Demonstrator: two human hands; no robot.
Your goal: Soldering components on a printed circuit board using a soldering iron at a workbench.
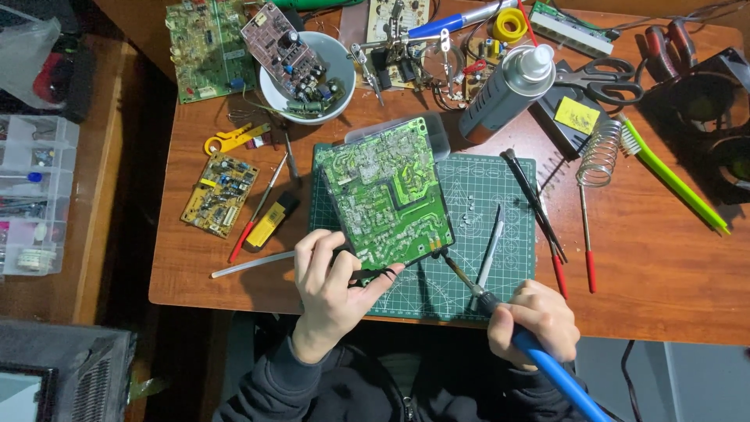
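In the head view our left hand (332,293) has its fingers clamped on the near edge of one green board (387,195), tilted up over the mat (484,195). Our right hand (535,320) is wrapped tight around one blue iron (500,309), tip touching the board's corner just right of the left fingers. Beyond the fingers we count three more boards, one bowl (269,90), one can (504,90) and one pair of scissors (601,82).

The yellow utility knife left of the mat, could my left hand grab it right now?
Probably not at once: the left hand is gripping the green circuit board. The knife itself lies uncovered nearby.
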